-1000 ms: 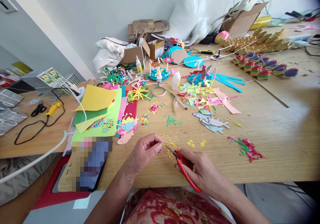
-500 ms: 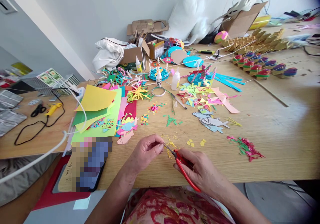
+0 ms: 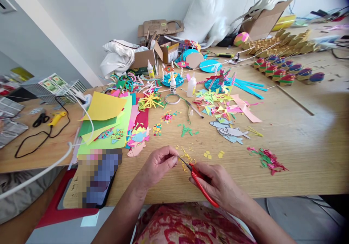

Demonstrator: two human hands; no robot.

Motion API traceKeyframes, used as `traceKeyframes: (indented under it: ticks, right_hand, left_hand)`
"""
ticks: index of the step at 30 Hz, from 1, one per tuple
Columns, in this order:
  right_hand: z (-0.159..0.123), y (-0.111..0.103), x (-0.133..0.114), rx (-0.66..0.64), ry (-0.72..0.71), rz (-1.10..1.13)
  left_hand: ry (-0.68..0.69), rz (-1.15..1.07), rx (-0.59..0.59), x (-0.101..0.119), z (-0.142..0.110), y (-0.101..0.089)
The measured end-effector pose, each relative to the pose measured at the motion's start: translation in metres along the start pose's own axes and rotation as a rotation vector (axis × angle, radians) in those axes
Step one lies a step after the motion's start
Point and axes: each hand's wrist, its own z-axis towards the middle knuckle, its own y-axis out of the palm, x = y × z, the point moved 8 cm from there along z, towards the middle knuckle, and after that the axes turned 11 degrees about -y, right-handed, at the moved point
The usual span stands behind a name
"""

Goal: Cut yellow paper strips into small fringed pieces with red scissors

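Observation:
My right hand (image 3: 218, 186) is closed around the red-handled scissors (image 3: 199, 180), whose blades point left toward my left hand. My left hand (image 3: 159, 162) is pinched on a tiny piece of yellow paper at the blade tips, just above the wooden table (image 3: 300, 157). Small yellow paper snippets (image 3: 187, 157) lie scattered on the table under and beyond the scissors, with a few yellow squares (image 3: 208, 155) to the right.
Stacked coloured paper sheets (image 3: 106, 118) and paper fish cut-outs (image 3: 230, 131) lie ahead. Glue bottles (image 3: 191, 86), a tape ring (image 3: 172, 98), cardboard boxes (image 3: 152, 57) and paper craft pieces crowd the back. Pink and green scraps (image 3: 268, 160) lie right. A blurred phone (image 3: 98, 177) sits left.
Both hands stay in nearly the same place at the table's front edge; the scissors and the pinched paper have shifted only slightly.

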Motion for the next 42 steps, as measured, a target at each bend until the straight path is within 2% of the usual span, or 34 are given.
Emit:
traceKeyframes:
  ticks: [12,16,19,23,25,28,35,42]
  right_hand:
    - [-0.004,0.003,0.007,-0.043,-0.006,-0.011]
    - [-0.005,-0.001,0.012,-0.032,0.003,-0.096]
    - [-0.006,-0.003,0.016,-0.022,0.021,-0.254]
    - [-0.009,-0.005,0.022,0.029,0.009,-0.351]
    - [-0.012,-0.005,0.025,0.075,-0.005,-0.364]
    - [-0.015,-0.003,0.032,0.134,-0.023,-0.395]
    - [-0.02,-0.001,0.033,0.253,-0.109,-0.461]
    - [-0.019,0.0,0.031,0.28,-0.156,-0.456]
  left_hand:
    - [-0.004,0.072,-0.037,0.003,0.001,-0.001]
    - [-0.026,0.114,0.002,0.0,0.003,-0.005]
    - [-0.003,0.269,0.095,0.0,0.005,-0.02]
    - [0.064,0.574,0.313,0.014,0.014,-0.056]
    - [0.063,0.728,0.387,0.021,0.022,-0.072]
    - [0.02,0.921,0.367,0.02,0.042,-0.083]
    - [0.005,1.015,0.336,0.003,0.085,-0.096]
    - [-0.026,1.068,0.338,-0.01,0.095,-0.104]
